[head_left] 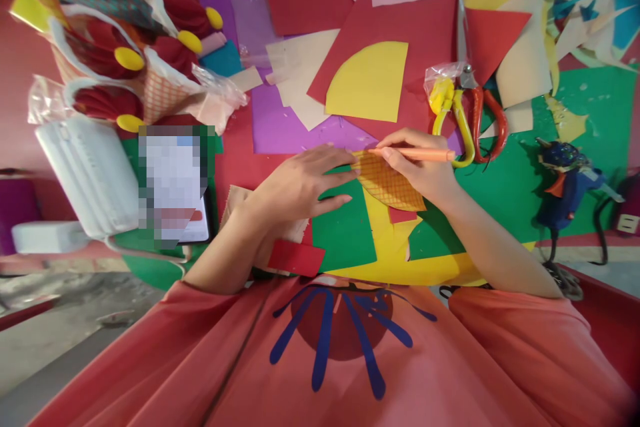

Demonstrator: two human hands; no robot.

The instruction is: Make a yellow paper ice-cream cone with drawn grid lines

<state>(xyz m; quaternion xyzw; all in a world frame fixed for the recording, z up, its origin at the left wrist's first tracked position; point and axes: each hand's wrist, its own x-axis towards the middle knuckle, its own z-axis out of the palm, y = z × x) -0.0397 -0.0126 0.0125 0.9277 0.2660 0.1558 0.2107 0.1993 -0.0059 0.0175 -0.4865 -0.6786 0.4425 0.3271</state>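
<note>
My two hands are apart, one at each side of a yellow fan-shaped piece of paper with an orange grid (395, 185), which serves as the clock centre. My left hand (313, 180) is palm down and unclenched, fingers spread, the tips of the upper fingers at the piece's left end. My right hand (423, 170) is closed on a slim orange pen (425, 154), held nearly level, its tip pointing left at the piece's upper edge.

Near 12 o'clock, a plain yellow paper sector (370, 87) lies on dark red paper (425, 27). Between 1 and 2 o'clock are metal-bladed scissors with one yellow and one red handle (467, 77), blades pointing up. At 3 o'clock, well apart, a dark blue tool with a cord (563, 203) lies over green sheeting (607, 107). At 8 o'clock, a small red paper rectangle (297, 258) lies near my left forearm. At 9 o'clock is a black-edged phone, screen partly pixelated (175, 187), with a white ridged case (90, 177) beyond. At 10 o'clock, grid-patterned cones (167, 83) are grouped beside round yellow pieces (129, 59).
</note>
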